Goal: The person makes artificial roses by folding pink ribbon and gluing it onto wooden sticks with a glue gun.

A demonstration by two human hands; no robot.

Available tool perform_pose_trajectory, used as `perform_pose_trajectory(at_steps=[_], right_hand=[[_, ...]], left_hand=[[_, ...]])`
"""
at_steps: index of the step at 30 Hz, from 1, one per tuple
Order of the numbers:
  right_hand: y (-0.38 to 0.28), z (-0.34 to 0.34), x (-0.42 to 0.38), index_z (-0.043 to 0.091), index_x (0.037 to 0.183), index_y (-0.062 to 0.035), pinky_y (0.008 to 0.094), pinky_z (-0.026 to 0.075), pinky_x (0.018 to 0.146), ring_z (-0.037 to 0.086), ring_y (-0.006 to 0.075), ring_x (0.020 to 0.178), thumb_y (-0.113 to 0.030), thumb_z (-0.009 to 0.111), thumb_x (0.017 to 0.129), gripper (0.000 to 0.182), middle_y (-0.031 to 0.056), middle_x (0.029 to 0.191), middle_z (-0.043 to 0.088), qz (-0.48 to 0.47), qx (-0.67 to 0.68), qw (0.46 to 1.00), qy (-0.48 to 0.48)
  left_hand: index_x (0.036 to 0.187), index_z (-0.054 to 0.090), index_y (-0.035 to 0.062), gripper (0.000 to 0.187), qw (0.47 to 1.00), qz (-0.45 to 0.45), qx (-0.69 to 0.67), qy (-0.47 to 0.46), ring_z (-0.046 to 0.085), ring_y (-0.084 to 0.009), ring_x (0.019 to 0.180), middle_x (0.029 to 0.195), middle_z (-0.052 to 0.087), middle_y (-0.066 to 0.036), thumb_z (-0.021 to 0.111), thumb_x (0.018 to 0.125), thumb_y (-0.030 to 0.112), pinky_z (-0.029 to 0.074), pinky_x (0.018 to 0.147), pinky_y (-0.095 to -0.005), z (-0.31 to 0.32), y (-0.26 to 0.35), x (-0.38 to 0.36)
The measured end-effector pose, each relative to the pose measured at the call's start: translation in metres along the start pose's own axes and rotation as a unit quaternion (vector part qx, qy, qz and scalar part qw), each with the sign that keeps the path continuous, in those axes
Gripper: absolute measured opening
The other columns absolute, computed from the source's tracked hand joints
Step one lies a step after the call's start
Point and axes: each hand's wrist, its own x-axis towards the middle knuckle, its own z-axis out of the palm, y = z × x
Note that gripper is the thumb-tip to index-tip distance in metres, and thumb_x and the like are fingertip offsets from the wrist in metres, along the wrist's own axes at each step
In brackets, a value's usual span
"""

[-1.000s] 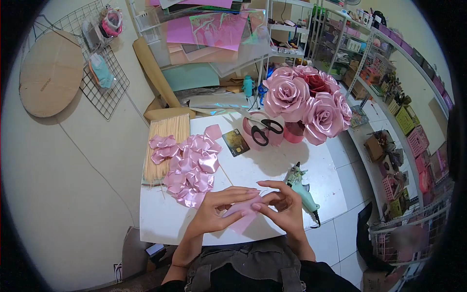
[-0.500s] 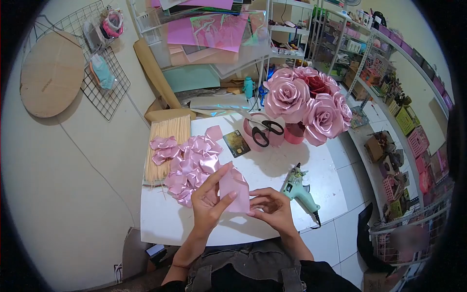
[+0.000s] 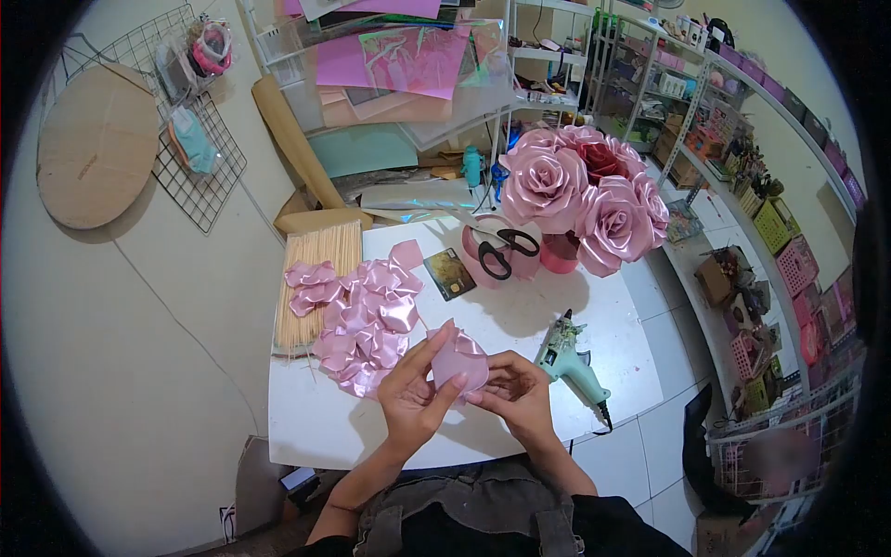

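Observation:
Between my two hands is a pink satin ribbon petal (image 3: 458,365), raised over the front of the white table. My left hand (image 3: 415,395) pinches its left side, thumb across the front. The fingers of my right hand (image 3: 513,391) are closed on its lower right edge. A heap of shiny pink satin petals (image 3: 367,325) lies to the left, partly over a bundle of thin wooden sticks (image 3: 320,251). Right of my hands, a mint-green glue gun (image 3: 573,365) rests on its side.
Black-handled scissors (image 3: 495,252) lie on a pink ribbon roll (image 3: 475,267), beside a dark card (image 3: 450,275). Large pink satin roses (image 3: 594,190) stand at the table's back right. Loaded shelves (image 3: 742,213) line the right side; a wall (image 3: 167,371) bounds the left.
The petal's lower part has been folded up, so it looks shorter and rounder. Both hands have shifted slightly, the left one moving right, closer to the other.

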Motion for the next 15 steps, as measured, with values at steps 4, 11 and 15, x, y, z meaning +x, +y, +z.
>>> perform_pose_trajectory(at_steps=[4, 11, 15], right_hand=[[-0.0021, 0.0017, -0.0001, 0.052, 0.097, 0.0046, 0.0246, 0.047, 0.076, 0.058, 0.0144, 0.082, 0.005, 0.064, 0.07, 0.03, 0.0111, 0.088, 0.059, 0.018, 0.002, 1.0, 0.012], [-0.0011, 0.0009, 0.0001, 0.055, 0.091, 0.0036, 0.0204, 0.046, 0.072, 0.058, 0.0107, 0.078, 0.002, 0.065, 0.071, 0.023, 0.0097, 0.084, 0.061, 0.03, -0.012, 0.999, 0.032], [-0.0021, -0.0004, -0.0002, 0.056, 0.091, 0.0033, 0.02, 0.046, 0.07, 0.058, 0.01, 0.076, 0.002, 0.065, 0.07, 0.022, 0.0089, 0.082, 0.062, 0.041, -0.027, 0.998, 0.031]], left_hand=[[0.118, 0.042, -0.007, 0.041, 1.0, 0.007, -0.007, -0.015, 0.041, -0.0227, 0.113, 0.122, 0.042, -0.02, 0.05, 0.078, -0.006, 0.036, 0.091, -0.0306, -0.0037, -0.0014, -0.0013], [0.118, 0.042, -0.0067, 0.039, 1.0, 0.011, 0.005, -0.014, 0.042, -0.0218, 0.112, 0.121, 0.043, -0.02, 0.049, 0.079, -0.006, 0.041, 0.086, -0.0279, -0.0032, 0.0012, -0.001], [0.116, 0.045, -0.0064, 0.039, 0.999, 0.009, 0.029, -0.017, 0.045, -0.0213, 0.108, 0.12, 0.044, -0.02, 0.049, 0.077, -0.009, 0.046, 0.079, -0.0259, -0.0032, 0.0007, -0.0001]])
